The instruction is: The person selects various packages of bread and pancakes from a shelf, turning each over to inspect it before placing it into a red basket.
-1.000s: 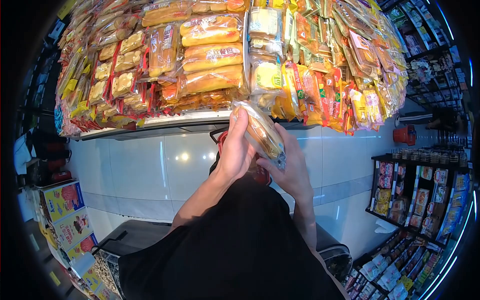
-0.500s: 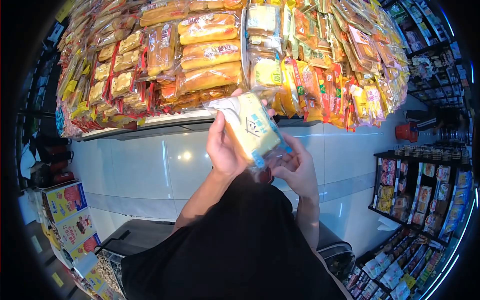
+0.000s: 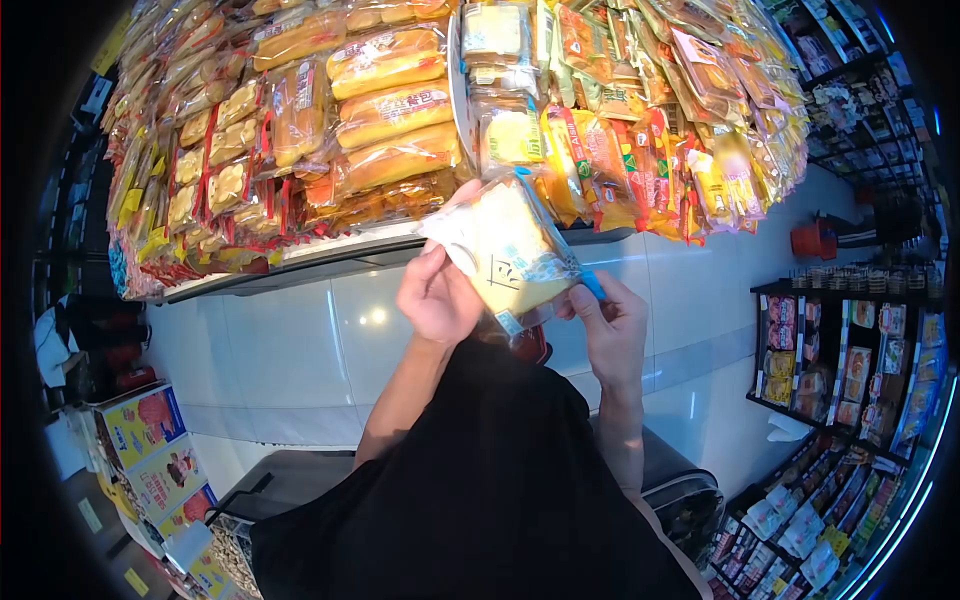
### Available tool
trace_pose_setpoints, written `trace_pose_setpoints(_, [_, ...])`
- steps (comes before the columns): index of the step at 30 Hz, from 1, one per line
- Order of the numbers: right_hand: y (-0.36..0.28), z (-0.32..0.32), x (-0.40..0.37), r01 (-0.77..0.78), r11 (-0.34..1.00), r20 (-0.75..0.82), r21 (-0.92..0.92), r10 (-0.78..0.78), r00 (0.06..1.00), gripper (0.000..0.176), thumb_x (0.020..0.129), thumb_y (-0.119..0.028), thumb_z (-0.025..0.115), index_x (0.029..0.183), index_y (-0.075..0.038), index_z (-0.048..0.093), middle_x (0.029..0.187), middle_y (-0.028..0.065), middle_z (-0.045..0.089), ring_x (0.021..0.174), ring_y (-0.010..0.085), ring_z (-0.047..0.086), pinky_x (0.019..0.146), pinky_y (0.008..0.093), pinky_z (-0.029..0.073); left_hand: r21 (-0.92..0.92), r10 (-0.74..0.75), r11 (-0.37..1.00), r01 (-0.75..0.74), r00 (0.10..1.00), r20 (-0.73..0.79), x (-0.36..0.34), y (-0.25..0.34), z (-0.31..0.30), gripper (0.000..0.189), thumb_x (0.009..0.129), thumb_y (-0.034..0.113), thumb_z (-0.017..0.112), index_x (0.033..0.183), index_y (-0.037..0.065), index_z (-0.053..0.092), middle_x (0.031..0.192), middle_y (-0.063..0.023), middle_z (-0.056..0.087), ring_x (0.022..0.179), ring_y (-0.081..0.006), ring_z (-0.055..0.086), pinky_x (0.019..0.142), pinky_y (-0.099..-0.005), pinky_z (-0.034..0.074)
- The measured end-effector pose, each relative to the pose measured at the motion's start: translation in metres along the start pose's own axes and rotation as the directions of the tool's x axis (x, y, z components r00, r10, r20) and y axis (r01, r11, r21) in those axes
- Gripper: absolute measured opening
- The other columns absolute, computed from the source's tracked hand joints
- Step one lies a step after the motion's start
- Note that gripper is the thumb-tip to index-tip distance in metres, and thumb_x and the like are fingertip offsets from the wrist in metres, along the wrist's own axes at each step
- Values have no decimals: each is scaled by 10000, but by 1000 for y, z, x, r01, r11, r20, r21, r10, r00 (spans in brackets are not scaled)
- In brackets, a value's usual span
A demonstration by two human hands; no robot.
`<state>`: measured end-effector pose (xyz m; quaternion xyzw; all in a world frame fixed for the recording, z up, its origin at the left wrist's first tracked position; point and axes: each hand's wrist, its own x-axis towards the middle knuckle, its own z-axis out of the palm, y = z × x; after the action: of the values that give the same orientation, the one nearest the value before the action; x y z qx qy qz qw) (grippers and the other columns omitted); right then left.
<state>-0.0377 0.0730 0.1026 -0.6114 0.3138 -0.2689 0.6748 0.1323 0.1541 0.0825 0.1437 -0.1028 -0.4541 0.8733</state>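
Observation:
A pale yellow slab of packaged bread (image 3: 512, 258) in a clear wrapper with blue print is held tilted in front of me, before the display's front edge. My left hand (image 3: 440, 290) grips its white left side, thumb in front and some fingers hidden behind. At the lower right corner, my right hand (image 3: 612, 325) pinches the blue edge of the wrapper between thumb and fingers. Just behind the package, similar wrapped pale bread (image 3: 512, 137) lies in the display beside long wrapped rolls (image 3: 393, 115).
Heaped snack packets, among them flower-shaped biscuits (image 3: 235, 140), fill the display. A shelf rack (image 3: 840, 360) stands at right, with a red basket (image 3: 813, 241) beyond it. Printed boxes (image 3: 150, 440) stand at lower left. Pale tiled floor (image 3: 270, 340) lies below the display.
The bread package has turned its front more toward me. My right hand has moved from beneath its lower corner to pinching the blue wrapper edge. The display has shifted slightly left in view.

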Motion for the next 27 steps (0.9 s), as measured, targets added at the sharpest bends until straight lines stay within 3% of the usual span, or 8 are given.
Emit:
trace_pose_setpoints(1, [-1,-4,1,1,1000,-8,-1,-1,1000,175,958,-110,564,989,49,628,863,83,642,714,114,586,655,241,465,76,4,997,-6,1000,20,2,2,-6,700,883,329,438,1429,-70,256,1411,-219,406,1319,-285,406,1114,-414,293])
trace_pose_setpoints(3, [-1,-12,2,224,888,-80,-402,-278,957,118,921,-39,585,978,47,640,833,77,632,698,120,576,628,240,455,34,-19,999,17,999,51,2,6,-21,637,914,322,460,1375,-99,332,1365,-213,458,1290,-277,436,1102,-402,305])
trace_pose_setpoints(5, [-8,-17,1,256,847,-63,-465,-320,945,115,904,-22,594,982,46,645,823,83,627,681,125,573,609,243,451,326,-6,945,-4,1000,29,3,9,-33,567,957,339,460,1320,-95,412,1284,-190,526,1221,-249,494,1064,-372,344])
trace_pose_setpoints(7, [-12,-17,-1,288,802,-38,-523,-359,932,119,887,-5,604,985,44,649,812,89,623,664,129,569,590,247,447,418,-10,908,-13,998,54,3,11,-29,498,977,336,489,1250,-80,503,1199,-156,577,1139,-218,538,1016,-337,373])
trace_pose_setpoints(9, [-13,-16,-4,230,808,-72,-543,-318,945,161,826,55,600,962,16,676,837,116,638,723,243,634,634,306,480,769,116,606,-204,979,168,5,12,-23,418,947,279,568,1198,-54,568,1136,-133,609,1083,-211,561,972,-322,398])
trace_pose_setpoints(13, [-14,-14,-6,198,825,-78,-530,-280,957,203,808,97,581,964,11,680,823,116,630,721,244,635,622,310,485,904,180,277,-324,942,283,10,17,-18,282,881,135,646,1122,-11,641,1080,-130,633,1037,-222,582,937,-324,424])
trace_pose_setpoints(15, [-10,-13,-4,339,693,-8,-637,-446,895,209,813,102,578,986,25,668,810,106,619,620,162,573,564,272,464,908,174,297,-297,951,254,10,17,-14,263,875,117,650,1107,-7,647,1071,-128,633,1024,-218,586,929,-319,430])
trace_pose_setpoints(27, [-4,-12,-5,362,629,90,-688,-421,903,325,760,161,529,993,-3,685,826,101,608,615,173,574,550,268,471,916,154,395,-66,988,5,8,11,-27,103,912,55,625,969,-30,640,918,-53,622,856,-103,578,769,-236,462])
